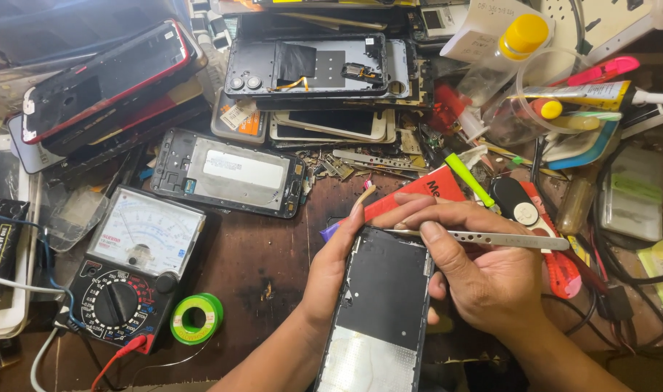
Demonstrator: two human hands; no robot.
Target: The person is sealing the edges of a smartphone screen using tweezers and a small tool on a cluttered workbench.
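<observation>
Black and thin, the opened smartphone frame [381, 305] lies slanted on the brown workbench [266, 254], low and centre in the head view, its upper end toward the clutter. The left hand [335, 265] wraps its left edge, thumb along the side and fingers curled round the top corner, closed on it firmly. The right hand [476, 268] pinches a pair of metal tweezers [484, 237] between thumb and forefinger; the tips lie at the phone's top edge, the shank running out to the right.

Judged from its look, the frame is light and stiff but slim enough to flex, and the pale panel at its lower end may be fragile; the side rails seem the safest hold, as the left hand has them. The tweezers are smooth, narrow steel, likely slippery, and best held mid-shank.

Just left sit an analogue multimeter [132, 272] and a green roll of solder wire [196, 318]. Farther back lie other stripped phone housings [226, 173], a red-edged phone back [103, 80] and a yellow-capped bottle [509, 51], well apart from the hands.
</observation>
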